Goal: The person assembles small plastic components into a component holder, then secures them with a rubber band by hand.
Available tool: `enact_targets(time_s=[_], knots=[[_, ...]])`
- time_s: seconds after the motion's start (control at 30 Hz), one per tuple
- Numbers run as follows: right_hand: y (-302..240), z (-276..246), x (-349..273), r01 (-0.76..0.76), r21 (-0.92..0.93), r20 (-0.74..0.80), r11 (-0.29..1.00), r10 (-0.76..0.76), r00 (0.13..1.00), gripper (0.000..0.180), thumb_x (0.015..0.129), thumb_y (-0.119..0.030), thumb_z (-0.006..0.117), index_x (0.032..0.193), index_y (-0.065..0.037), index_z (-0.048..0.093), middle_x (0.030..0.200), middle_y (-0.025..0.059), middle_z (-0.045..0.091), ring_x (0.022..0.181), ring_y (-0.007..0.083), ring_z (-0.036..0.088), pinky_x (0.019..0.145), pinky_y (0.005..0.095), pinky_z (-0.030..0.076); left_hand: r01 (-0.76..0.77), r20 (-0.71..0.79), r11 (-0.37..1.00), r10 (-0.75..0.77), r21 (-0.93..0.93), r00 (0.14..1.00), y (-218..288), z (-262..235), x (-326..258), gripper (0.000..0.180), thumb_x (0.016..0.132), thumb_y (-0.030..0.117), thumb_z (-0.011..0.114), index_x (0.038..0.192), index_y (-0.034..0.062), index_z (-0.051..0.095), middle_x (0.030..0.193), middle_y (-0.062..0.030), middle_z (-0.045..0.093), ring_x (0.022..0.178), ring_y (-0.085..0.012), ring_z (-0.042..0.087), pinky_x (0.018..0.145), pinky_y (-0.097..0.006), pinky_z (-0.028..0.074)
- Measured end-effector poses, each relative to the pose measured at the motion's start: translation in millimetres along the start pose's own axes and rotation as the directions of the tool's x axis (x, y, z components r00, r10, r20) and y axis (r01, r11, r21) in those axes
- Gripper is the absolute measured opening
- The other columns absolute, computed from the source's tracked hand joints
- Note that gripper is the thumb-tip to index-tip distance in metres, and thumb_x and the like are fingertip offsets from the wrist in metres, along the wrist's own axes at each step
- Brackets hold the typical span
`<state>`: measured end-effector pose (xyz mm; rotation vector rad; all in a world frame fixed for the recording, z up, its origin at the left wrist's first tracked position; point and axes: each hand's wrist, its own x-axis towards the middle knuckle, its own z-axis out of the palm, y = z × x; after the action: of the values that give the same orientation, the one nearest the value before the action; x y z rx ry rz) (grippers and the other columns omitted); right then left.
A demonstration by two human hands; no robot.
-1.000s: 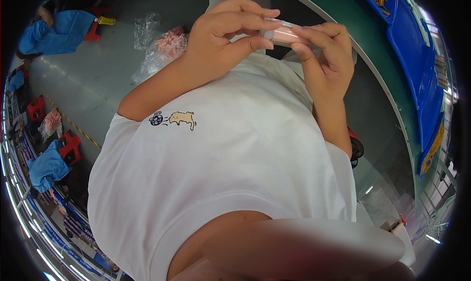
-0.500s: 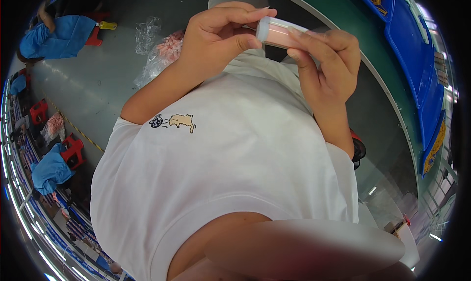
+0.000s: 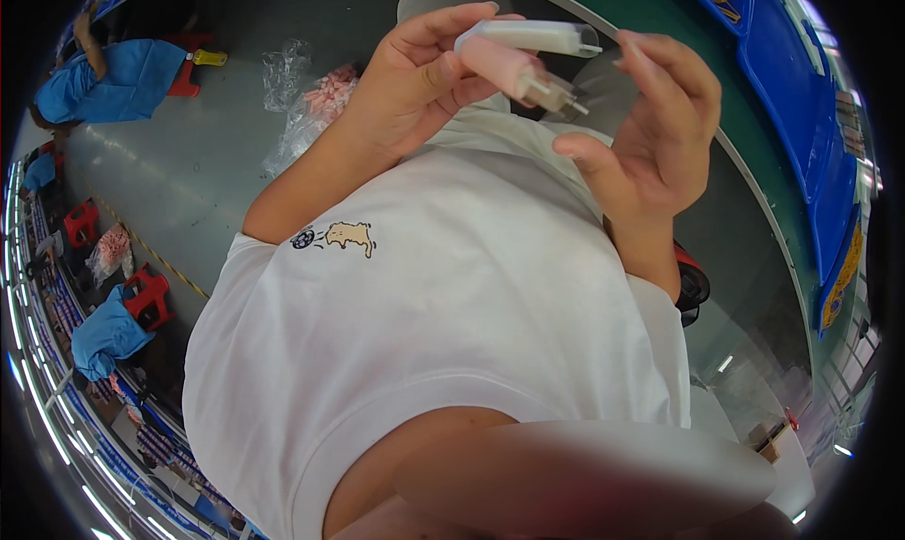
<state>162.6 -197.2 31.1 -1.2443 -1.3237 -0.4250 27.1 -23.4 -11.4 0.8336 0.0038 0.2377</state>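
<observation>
My left hand point(image 3: 415, 78) grips one end of a small pink and white plastic tube between thumb and fingers. The tube is parted like a V: a white half point(image 3: 537, 37) lies above a pink half point(image 3: 500, 67), and they meet at the held end. The loose end of the pink half is blurred, with thin pale prongs sticking out. To its right, my right hand point(image 3: 665, 130) is open, fingers apart and curved, touching nothing.
A clear bag with small pink pieces point(image 3: 330, 92) lies on the floor beyond my left forearm. Blue trays point(image 3: 787, 97) holding yellow strands line the green table at right. A person in a blue garment point(image 3: 113, 78) is at far left, beside red stools point(image 3: 146, 295).
The tube, a single cylinder held by both hands before, now shows two halves spread apart. My right hand has let go and drawn back to the right, its fingers opening.
</observation>
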Motion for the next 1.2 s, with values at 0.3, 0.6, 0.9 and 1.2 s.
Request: enact_targets(time_s=[0.3, 0.6, 0.9, 1.2], knots=[[2.5, -3.3, 18.1, -0.013, 0.091, 0.227, 0.996, -0.008, 0.974, 0.035, 0.093, -0.019, 0.061, 0.118, 0.007, 0.061, 0.120, 0.0261, 0.058, 0.100, 0.0311, 0.063, 0.077, 0.0333, 0.054, 0.120, 0.091, 0.984, -0.109, -0.128, 0.990, 1.0, -3.0, -5.3, 0.051, 0.088, 0.023, 0.069, 0.135, 0.0135, 0.053, 0.136, -0.0160, 0.053, 0.120, -0.0303, 0.057, 0.096, -0.040, 0.053], [8.0, 3.1, 20.9, 0.056, 0.112, 0.294, 0.992, -0.087, 0.952, 0.031, 0.085, -0.011, 0.066, 0.108, 0.008, 0.064, 0.100, 0.0213, 0.066, 0.088, 0.0291, 0.066, 0.069, 0.0318, 0.054, 0.197, 0.080, 0.960, -0.184, -0.199, 0.980, -5.9, -3.3, -6.6, 0.049, 0.088, 0.020, 0.069, 0.133, 0.0122, 0.053, 0.128, -0.0140, 0.058, 0.115, -0.0289, 0.060, 0.092, -0.038, 0.056], [11.1, 4.7, 17.3, 0.025, 0.174, 0.237, 0.984, -0.067, 0.969, 0.043, 0.085, -0.025, 0.069, 0.112, 0.008, 0.062, 0.106, 0.0239, 0.064, 0.085, 0.0270, 0.064, 0.069, 0.0322, 0.052, 0.213, 0.045, 0.955, -0.208, -0.208, 0.977, -1.0, 2.2, -7.3, 0.047, 0.089, 0.019, 0.068, 0.133, 0.0136, 0.054, 0.130, -0.0139, 0.057, 0.116, -0.0275, 0.059, 0.089, -0.036, 0.057], [2.1, 11.3, 3.3, 0.103, 0.065, 0.094, 0.992, -0.109, 0.990, 0.041, 0.063, -0.017, 0.082, 0.099, -0.003, 0.070, 0.085, 0.0066, 0.062, 0.071, 0.0207, 0.058, 0.060, 0.0307, 0.043, 0.190, 0.102, 0.942, -0.168, -0.278, 0.981, -10.7, -6.7, 3.0, 0.050, 0.089, 0.021, 0.068, 0.135, 0.0156, 0.051, 0.139, -0.0135, 0.049, 0.121, -0.0255, 0.055, 0.094, -0.035, 0.054]])
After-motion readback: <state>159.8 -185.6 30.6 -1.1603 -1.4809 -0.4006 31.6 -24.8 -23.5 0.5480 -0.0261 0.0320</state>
